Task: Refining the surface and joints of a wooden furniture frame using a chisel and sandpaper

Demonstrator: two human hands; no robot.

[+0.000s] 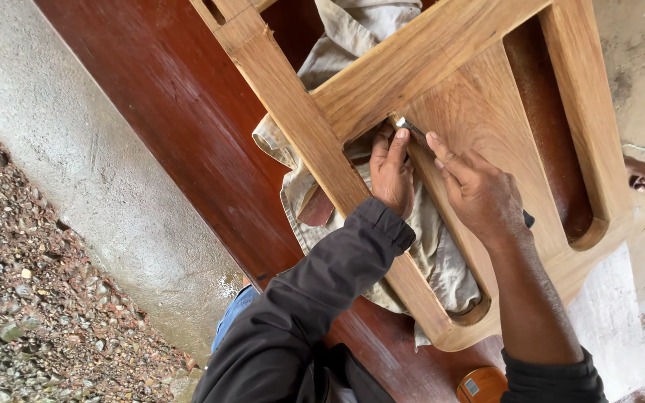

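right hand (pixel 479 190) grips a small metal tool (pixel 410 128) against the wooden frame (pixel 442 37). left hand (pixel 391 172) presses flat, fingers loosely together, on grey cloth (pixel 442 254) inside the frame opening. 1 round orange tin (pixel 481 384), contents hidden.

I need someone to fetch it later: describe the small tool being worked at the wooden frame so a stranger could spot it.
Find the pale wooden frame lying on the dark red board. At the corner of its long cut-out, the right hand grips a slim tool beside the left hand. Its bright metal tip is the only shiny thing there.

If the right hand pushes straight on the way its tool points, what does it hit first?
The right hand aims its small metal-tipped tool up-left into the cutout's corner, so it would likely meet the wooden frame there first, just above the left hand; depth is unclear.
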